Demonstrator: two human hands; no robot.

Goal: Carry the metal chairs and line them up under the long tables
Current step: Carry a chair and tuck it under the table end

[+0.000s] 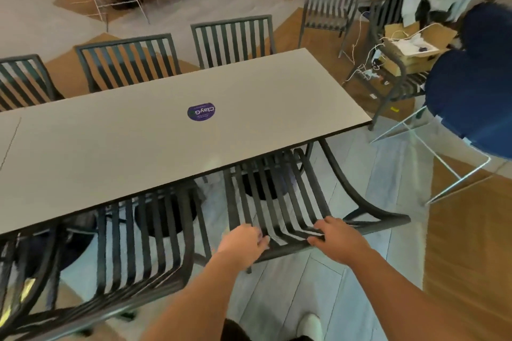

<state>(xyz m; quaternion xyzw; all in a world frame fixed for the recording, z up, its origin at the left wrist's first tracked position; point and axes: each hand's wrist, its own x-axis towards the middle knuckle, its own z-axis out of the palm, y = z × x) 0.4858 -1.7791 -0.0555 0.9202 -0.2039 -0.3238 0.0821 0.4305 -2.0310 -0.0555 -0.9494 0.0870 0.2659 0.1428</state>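
Note:
A dark slatted metal chair (pixel 288 196) stands at the near right end of the long grey table (pixel 138 141), its seat pushed partly under the top. My left hand (pixel 243 241) grips the top rail of its backrest on the left. My right hand (pixel 338 232) grips the same rail further right. A second slatted metal chair (pixel 155 241) stands to its left, also tucked under the table's near edge. Three more metal chairs (pixel 232 39) are lined up along the far side.
A blue upholstered chair (pixel 468 97) on white wire legs stands to the right. Behind it a metal chair (pixel 393 83) carries a cardboard box (pixel 412 52) with cables trailing to the floor. Another metal chair (pixel 329 0) stands further back. My white shoe (pixel 310 325) is below.

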